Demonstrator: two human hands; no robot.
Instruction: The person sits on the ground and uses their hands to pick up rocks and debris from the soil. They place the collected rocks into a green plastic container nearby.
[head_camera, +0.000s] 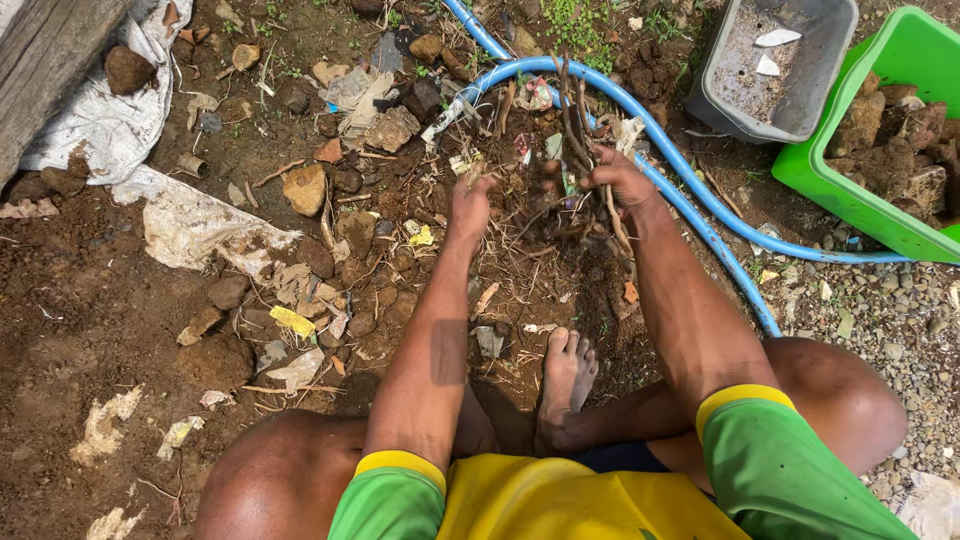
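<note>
I sit on bare earth with both arms stretched forward. My right hand (620, 180) grips a bundle of thin dry sticks and roots (575, 125) that rises from the soil. My left hand (470, 205) reaches into the same tangle of roots and debris (525, 215) beside it, fingers curled down; what it holds is hidden. My bare foot (567, 372) rests on the soil just below the hands.
A blue hose (690, 190) curves past the sticks to the right. A green tub (850, 195) with clods and a grey tray (775, 70) stand at upper right. Stones, plastic scraps and white sacking (190, 225) litter the left. Gravel lies at the right.
</note>
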